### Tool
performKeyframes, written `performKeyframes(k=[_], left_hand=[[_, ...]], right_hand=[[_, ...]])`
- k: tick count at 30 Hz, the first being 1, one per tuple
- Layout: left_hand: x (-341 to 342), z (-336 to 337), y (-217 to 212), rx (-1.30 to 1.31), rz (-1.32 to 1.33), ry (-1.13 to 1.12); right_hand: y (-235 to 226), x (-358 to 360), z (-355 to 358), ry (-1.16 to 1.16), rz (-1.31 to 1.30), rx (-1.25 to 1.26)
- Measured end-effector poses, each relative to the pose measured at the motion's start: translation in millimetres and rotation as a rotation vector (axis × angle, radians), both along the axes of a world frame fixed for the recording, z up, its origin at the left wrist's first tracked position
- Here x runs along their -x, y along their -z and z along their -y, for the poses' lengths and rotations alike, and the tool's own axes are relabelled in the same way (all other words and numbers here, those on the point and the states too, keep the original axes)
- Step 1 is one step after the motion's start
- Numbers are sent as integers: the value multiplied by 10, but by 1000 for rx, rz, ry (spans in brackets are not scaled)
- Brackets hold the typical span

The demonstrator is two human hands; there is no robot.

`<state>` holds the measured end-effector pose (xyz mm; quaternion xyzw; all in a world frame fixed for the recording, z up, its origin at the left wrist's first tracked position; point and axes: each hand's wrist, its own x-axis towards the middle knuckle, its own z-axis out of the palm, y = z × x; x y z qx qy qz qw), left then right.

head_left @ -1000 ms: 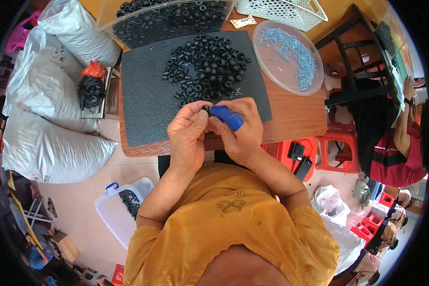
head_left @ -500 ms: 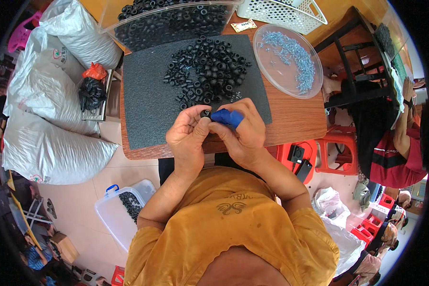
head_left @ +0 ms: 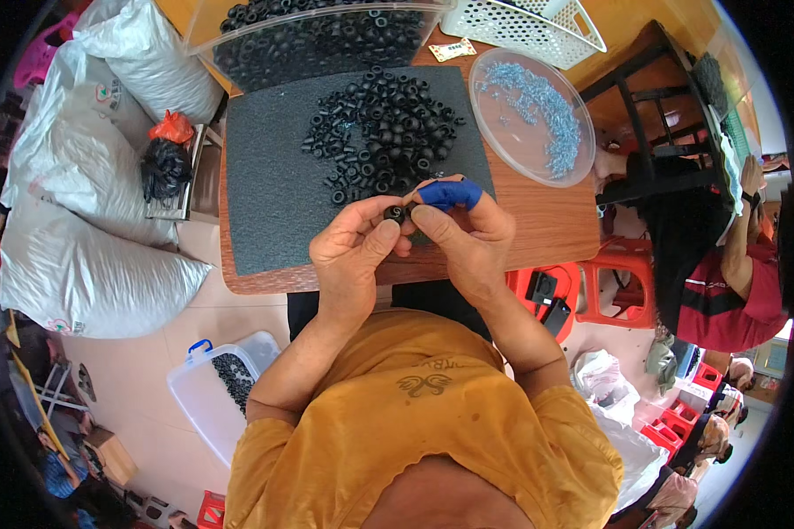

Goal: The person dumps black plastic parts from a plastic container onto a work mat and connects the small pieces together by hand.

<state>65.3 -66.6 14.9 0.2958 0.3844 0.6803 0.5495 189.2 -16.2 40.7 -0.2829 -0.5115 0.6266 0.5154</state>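
Above the table's near edge, my left hand [head_left: 348,251] pinches a small round black cap [head_left: 394,213] with a light mark on its face. Close against it, my right hand [head_left: 472,242] has thumb and index finger pressed together; a dark bit shows at their tips, too small to name. A blue wrap [head_left: 450,193] covers the right index finger. Just beyond both hands, a heap of small black ring-like and cup-like parts [head_left: 406,119] lies on a dark grey mat [head_left: 269,167].
A clear bin [head_left: 318,53] full of black parts stands at the back. Right of the mat are a round clear lid [head_left: 512,145] with small blue pieces [head_left: 563,145], and a white basket [head_left: 520,31]. White sacks [head_left: 88,264] lie left; red stools [head_left: 622,282] stand right, near another person.
Both hands have shifted slightly right, and the black cap with them. The right index finger has turned, so its blue wrap now lies higher and bent over the thumb.
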Motion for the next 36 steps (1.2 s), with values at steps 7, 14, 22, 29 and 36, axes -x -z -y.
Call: performKeyframes(k=[7,14,22,29,36], left_hand=[[-20,10,-43,30,-51,-8],[-8,11,-24,31,-69,3],[27,-2,-72,100,-103,118],[41,-13,-76,57,-92,159],[-6,-38,-112,64,-89,172]], right_hand=[[58,-29,1,43,94,-58],[141,-45,-23,81,182,-164],[104,-114,-38,69,254,-223],[96,-147,-26,20,170,-129],[85,-168,24,72,15,138]])
